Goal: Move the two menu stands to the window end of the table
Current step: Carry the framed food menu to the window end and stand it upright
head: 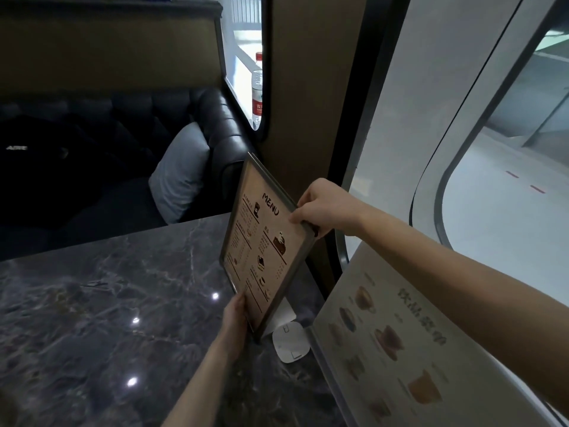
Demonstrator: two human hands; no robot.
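A dark-framed menu stand [261, 241] with a beige sheet headed "MENU" stands tilted near the table's right edge, by the window wall. My right hand [323, 208] grips its upper right corner. My left hand [235, 318] holds its lower left edge. A second menu stand [400, 340], pale with drink pictures, leans in the near right, close to the window, partly under my right forearm. A white base [291, 342] lies on the table between the two stands.
The dark marble table [107, 303] stretches left and toward me. Beyond it is a black tufted booth seat [191, 118] with a grey cushion [181, 171] and a dark jacket [46, 155]. A water bottle [257, 87] stands on the far sill. A brown pillar [308, 103] rises behind the stand.
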